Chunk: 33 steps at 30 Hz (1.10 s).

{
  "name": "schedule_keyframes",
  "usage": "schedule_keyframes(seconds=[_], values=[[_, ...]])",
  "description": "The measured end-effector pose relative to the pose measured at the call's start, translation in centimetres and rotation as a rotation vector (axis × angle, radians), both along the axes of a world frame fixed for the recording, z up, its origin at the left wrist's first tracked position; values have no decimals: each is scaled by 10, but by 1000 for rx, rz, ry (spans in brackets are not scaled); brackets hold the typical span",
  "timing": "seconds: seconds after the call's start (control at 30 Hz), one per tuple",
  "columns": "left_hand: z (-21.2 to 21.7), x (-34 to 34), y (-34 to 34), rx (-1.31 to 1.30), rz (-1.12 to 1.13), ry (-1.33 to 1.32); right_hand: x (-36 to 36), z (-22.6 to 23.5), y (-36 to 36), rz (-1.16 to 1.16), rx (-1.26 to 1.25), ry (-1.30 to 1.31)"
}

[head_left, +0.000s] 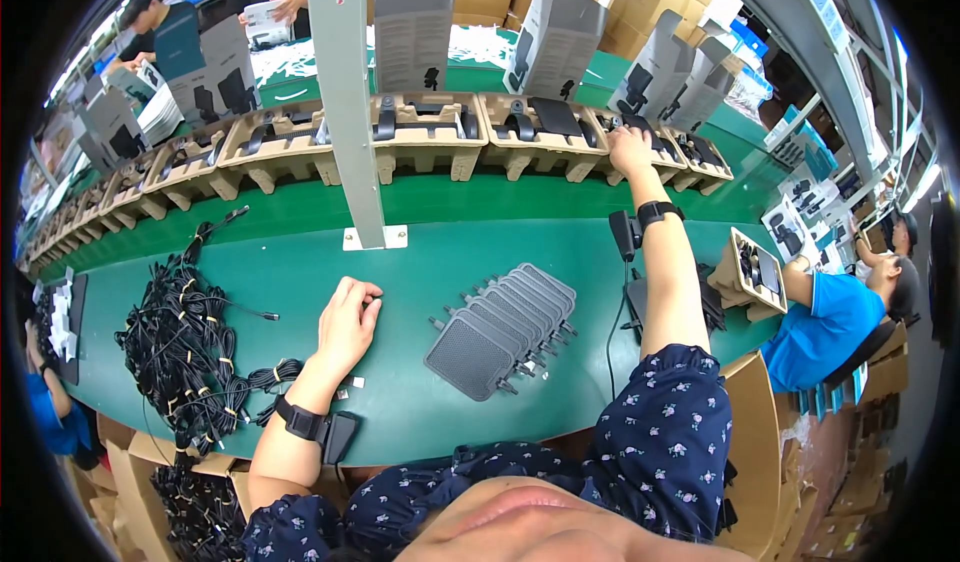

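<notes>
My right hand [632, 152] reaches across the bench into a brown moulded-pulp tray [680, 174] in the far row. Its fingers are bent down around something small in the tray, which they hide. My left hand [347, 324] rests on the green table [300, 262] with loosely curled fingers, thumb and forefinger a little apart, and nothing visible in it. Between my arms lies a fanned row of dark grey mesh panels [500, 327] with small pegs on their edges. Left of my left hand sits a heap of tied black cables [180, 347].
A grey metal post [345, 102] stands between me and part of the tray row. Printed boxes [415, 32] rise behind the trays. Black parts [705, 302] lie beyond my right forearm, near a tilted pulp tray [752, 280] and a co-worker in blue [825, 327].
</notes>
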<state>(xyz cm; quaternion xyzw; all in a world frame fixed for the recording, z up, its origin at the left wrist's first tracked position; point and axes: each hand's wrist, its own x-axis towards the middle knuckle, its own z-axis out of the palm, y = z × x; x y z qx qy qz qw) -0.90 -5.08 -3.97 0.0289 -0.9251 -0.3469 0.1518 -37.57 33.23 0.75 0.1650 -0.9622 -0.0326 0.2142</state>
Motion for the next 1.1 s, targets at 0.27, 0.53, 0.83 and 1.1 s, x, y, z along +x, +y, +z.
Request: schedule_keyframes(seconds=[0.27, 0.53, 0.83, 1.1], values=[[-4, 3, -4, -52, -19, 54, 126, 65, -146, 624, -412, 640], [-12, 15, -2, -379, 86, 253, 377, 34, -317, 1143, -182, -182], [10, 27, 17, -540, -18, 74, 414, -8, -402, 1314, 356, -706], [7, 32, 15, -597, -64, 111, 404, 10, -393, 1285, 42, -784]])
